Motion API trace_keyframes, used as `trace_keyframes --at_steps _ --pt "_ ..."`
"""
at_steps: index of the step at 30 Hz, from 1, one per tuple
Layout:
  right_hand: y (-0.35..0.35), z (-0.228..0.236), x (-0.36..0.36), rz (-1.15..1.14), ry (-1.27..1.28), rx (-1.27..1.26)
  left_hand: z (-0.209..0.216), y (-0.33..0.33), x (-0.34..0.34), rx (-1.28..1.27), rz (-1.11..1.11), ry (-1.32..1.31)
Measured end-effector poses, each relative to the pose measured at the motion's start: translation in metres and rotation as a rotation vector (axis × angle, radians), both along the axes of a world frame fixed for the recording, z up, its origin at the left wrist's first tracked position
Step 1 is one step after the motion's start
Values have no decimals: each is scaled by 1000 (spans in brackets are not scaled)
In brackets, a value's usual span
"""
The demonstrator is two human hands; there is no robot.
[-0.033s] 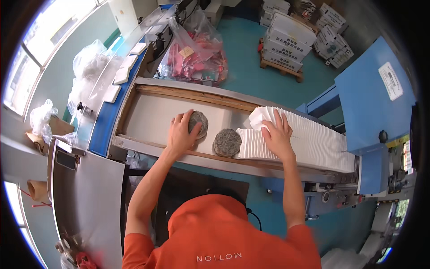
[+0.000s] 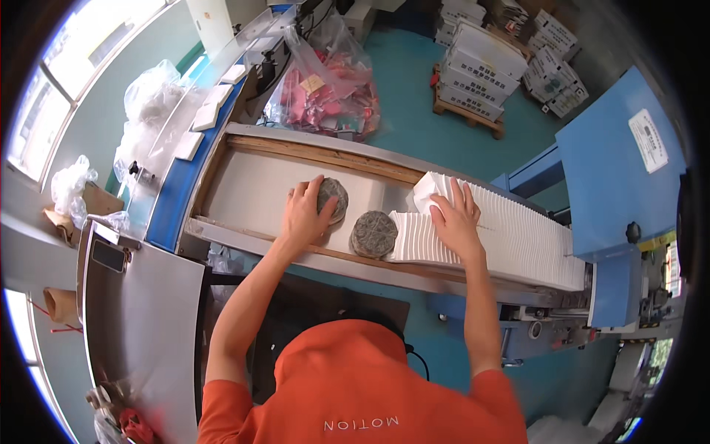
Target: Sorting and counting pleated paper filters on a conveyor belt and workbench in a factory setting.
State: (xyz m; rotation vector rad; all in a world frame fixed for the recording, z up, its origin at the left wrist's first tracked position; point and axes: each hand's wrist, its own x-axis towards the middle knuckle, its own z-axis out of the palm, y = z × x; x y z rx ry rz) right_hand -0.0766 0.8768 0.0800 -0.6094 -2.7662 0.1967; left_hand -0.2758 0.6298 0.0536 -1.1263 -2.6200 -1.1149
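A round, grey, stone-like weight (image 2: 336,201) stands in a long tray (image 2: 296,161) with wooden inner edges. My left hand (image 2: 305,216) curls round its left side, thumb toward me and fingertips at the far side. Nearer to me is a second grey weight (image 2: 373,234), touched by neither hand, close against the end of a row of white folded paper pieces (image 2: 518,229). Over the left end of this row lies my right hand (image 2: 456,222), its thumb and fingers closed on the white pieces. What is under its palm is hidden.
A blue machine (image 2: 621,163) rises at the tray's right end. On the left runs a blue belt (image 2: 177,196) with white blocks (image 2: 188,145), beside a grey metal table (image 2: 148,318). Beyond the tray are a clear bag of pink scraps (image 2: 329,96) and stacked white boxes (image 2: 481,70).
The whole view has turned very slightly. Both hands keep their hold, with no clear movement of the weights or the paper row.
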Motion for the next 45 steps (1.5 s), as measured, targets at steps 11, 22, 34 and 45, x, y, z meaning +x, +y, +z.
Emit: trace_keyframes --at_steps 11,22,34,45 --pt "29 10 -60 160 -166 -155 -8 80 20 -62 100 -61" --pt "47 -2 -103 -126 -115 -50 -5 83 23 -69 92 -76" --pt "52 -4 -108 -38 -141 -195 -8 91 18 -80 63 -76" --pt "44 5 -71 33 254 -200 5 103 23 267 -296 -656"
